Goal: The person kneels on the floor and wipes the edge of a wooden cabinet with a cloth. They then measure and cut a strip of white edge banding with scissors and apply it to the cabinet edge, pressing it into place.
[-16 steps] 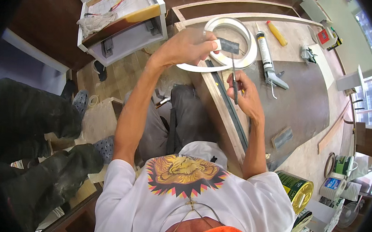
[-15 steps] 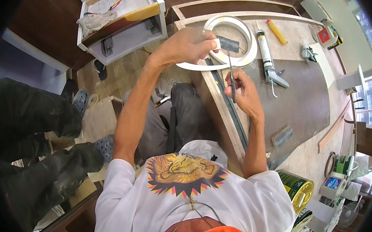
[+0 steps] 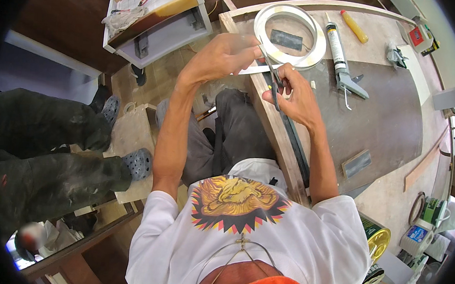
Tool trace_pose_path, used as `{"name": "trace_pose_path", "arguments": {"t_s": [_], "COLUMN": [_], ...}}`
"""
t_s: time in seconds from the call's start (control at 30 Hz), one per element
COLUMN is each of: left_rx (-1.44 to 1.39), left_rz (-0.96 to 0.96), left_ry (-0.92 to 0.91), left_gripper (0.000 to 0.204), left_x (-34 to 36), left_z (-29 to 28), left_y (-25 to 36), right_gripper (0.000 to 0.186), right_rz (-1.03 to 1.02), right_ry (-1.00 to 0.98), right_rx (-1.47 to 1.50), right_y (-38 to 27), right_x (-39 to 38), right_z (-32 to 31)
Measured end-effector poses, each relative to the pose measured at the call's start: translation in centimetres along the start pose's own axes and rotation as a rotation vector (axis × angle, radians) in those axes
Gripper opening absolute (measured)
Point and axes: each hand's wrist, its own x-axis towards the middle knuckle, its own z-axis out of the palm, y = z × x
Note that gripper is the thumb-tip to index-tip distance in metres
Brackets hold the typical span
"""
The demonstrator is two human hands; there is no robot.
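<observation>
My right hand (image 3: 294, 96) is closed around a pair of dark scissors (image 3: 276, 90), whose blades point up and left. Beside the blade tips, the fingers of my left hand (image 3: 223, 56) are pinched together, blurred by motion. They appear to hold the end of a white edging strip (image 3: 254, 70), though the pinched part is mostly hidden. That strip runs out from a white coil (image 3: 319, 40) lying on the workbench. Within the coil is a dark sanding block (image 3: 286, 39). A small white piece (image 3: 313, 84) lies just right of my right hand.
A caulking gun (image 3: 340, 60) and a yellow-handled tool (image 3: 354, 27) lie on the brown sheet-topped workbench (image 3: 376, 121). Another sanding block (image 3: 357, 163) is nearer me. Cans (image 3: 376, 239) stand at the right. Another person's legs (image 3: 53, 145) are at left, near an open cabinet (image 3: 155, 36).
My right hand has brought the scissors up and left to my left fingertips. The small white piece on the bench now shows. The whole view has shifted slightly.
</observation>
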Motion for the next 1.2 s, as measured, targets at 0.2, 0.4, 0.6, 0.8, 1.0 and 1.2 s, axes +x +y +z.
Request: {"name": "trace_pose_path", "arguments": {"t_s": [0.2,0.4,0.6,0.8,1.0,1.2], "left_rx": [0.023,0.013,0.006,-0.023,-0.013,-0.053], "left_rz": [-0.035,-0.072,-0.063,-0.037,-0.025,-0.050], "left_ry": [0.046,0.047,0.064,0.097,0.127,0.132], "left_gripper": [0.031,0.030,0.032,0.036,0.037,0.038], "left_x": [-0.5,-0.7,-1.0,-1.5,-2.1,-2.1], "left_z": [1.3,2.0,2.4,2.8,2.9,3.0], "left_y": [0.3,-0.1,0.2,-0.4,-0.8,-1.4], "right_gripper": [0.054,0.050,0.048,0.048,0.047,0.045], "right_rz": [0.012,-0.029,-0.049,-0.027,-0.027,0.047], "right_ry": [-0.040,-0.026,-0.010,-0.017,-0.021,0.002], "right_rx": [0.000,0.058,0.086,0.087,0.069,0.139], "right_y": [0.5,1.5,1.7,1.6,1.4,2.3], "right_x": [-0.2,-0.7,-1.4,-1.9,-2.0,-2.4], "right_z": [-0.6,-0.5,-0.4,-0.1,0.0,0.7]}}
